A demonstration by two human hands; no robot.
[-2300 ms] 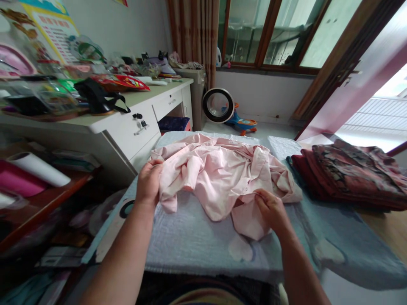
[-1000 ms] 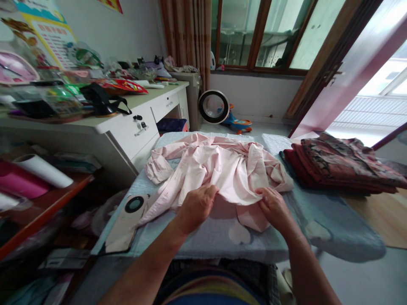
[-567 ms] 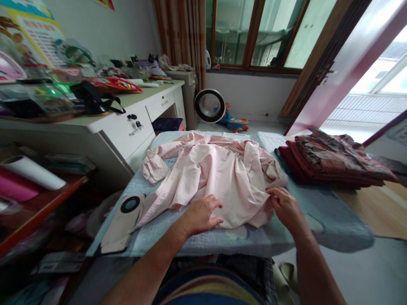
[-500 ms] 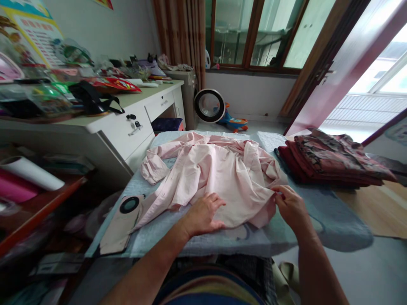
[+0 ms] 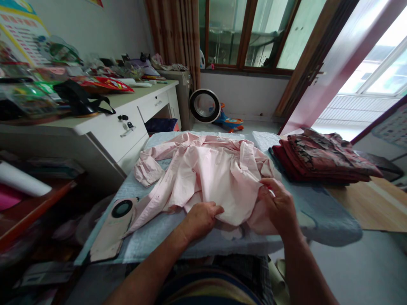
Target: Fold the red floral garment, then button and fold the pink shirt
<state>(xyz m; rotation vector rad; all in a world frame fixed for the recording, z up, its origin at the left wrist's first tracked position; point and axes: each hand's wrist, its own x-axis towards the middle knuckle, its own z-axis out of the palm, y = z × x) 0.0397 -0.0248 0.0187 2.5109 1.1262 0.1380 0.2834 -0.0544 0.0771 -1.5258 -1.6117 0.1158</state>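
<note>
A pale pink shirt (image 5: 219, 178) lies spread and rumpled over a table with a blue-grey cloth cover (image 5: 305, 199). Its one sleeve is bent at the left, and the collar end points away from me. My left hand (image 5: 203, 218) is closed on the near hem, thumb and fingers pinching the fabric. At the right side edge, my right hand (image 5: 276, 203) pinches the shirt and holds that part slightly raised. Some of the cloth hangs below the right fingers. The far right sleeve is partly hidden in folds.
A phone-like beige object with a round black ring (image 5: 112, 228) lies at the table's left corner. Folded dark red and patterned clothes (image 5: 321, 156) are stacked at the right. A white desk (image 5: 117, 140) with clutter stands left; a round-framed object (image 5: 205, 106) is behind.
My left hand has gone from lying spread on the shirt to gripping its near hem. My right hand has drawn the side edge inward and up a little. The view has shifted slightly.
</note>
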